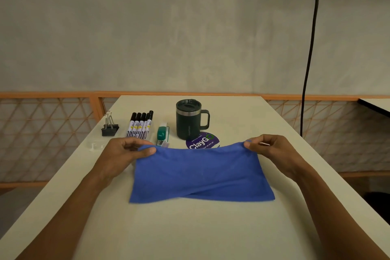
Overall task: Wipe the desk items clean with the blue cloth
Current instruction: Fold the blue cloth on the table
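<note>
On the table (190, 228), the cloth (200, 175) lies in the middle, near the person. The left hand (124, 154) pinches its far left corner and the right hand (272, 150) pinches its far right corner. Behind the cloth there is a row. From left to right it has the clips (109, 127), the markers (140, 125) side by side, the stapler (163, 134) and the mug (188, 120). A round sticker (202, 141) lies just before the mug, partly hidden behind the cloth's far edge. A railing (63, 95) runs behind the table.

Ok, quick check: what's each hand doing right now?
Left hand: pinching the blue cloth's far left corner.
Right hand: pinching its far right corner.
</note>
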A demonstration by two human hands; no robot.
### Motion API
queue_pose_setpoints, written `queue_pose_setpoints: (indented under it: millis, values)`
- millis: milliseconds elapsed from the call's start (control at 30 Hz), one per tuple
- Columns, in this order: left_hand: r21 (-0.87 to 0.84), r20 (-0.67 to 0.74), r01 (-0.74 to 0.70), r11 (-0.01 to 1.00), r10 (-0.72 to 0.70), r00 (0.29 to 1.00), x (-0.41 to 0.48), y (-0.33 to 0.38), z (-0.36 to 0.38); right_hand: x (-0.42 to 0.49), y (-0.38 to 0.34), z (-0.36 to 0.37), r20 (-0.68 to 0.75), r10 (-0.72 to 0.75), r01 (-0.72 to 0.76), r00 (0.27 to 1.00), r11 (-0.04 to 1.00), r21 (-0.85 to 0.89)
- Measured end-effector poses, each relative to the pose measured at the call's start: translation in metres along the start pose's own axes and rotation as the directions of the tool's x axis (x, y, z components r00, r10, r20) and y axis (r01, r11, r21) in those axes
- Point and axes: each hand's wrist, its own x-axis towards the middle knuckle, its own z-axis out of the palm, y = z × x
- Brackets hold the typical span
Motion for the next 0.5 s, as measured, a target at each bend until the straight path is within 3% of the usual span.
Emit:
queue_pose_setpoints:
  millis: [200, 333, 500]
  values:
    - [-0.006, -0.02, -0.021, 1.0, 0.021, 1.0, 0.0, 0.003, 0.001, 0.002, 0.002, 0.008, 0.194, 0.086, -0.023, 0.977, 0.952, -0.306]
    - [0.011, -0.029, -0.022, 1.0, 0.022, 0.999, 0.0, 0.004, 0.002, 0.012, -0.003, 0.015, 0.182, 0.051, 0.069, 0.982, 0.799, -0.598]
    - [-0.006, -0.07, -0.076, 0.997, 0.075, 0.995, -0.001, 0.006, -0.001, 0.008, 0.0, 0.019, 0.257, 0.049, 0.09, 0.965, 0.86, -0.502]
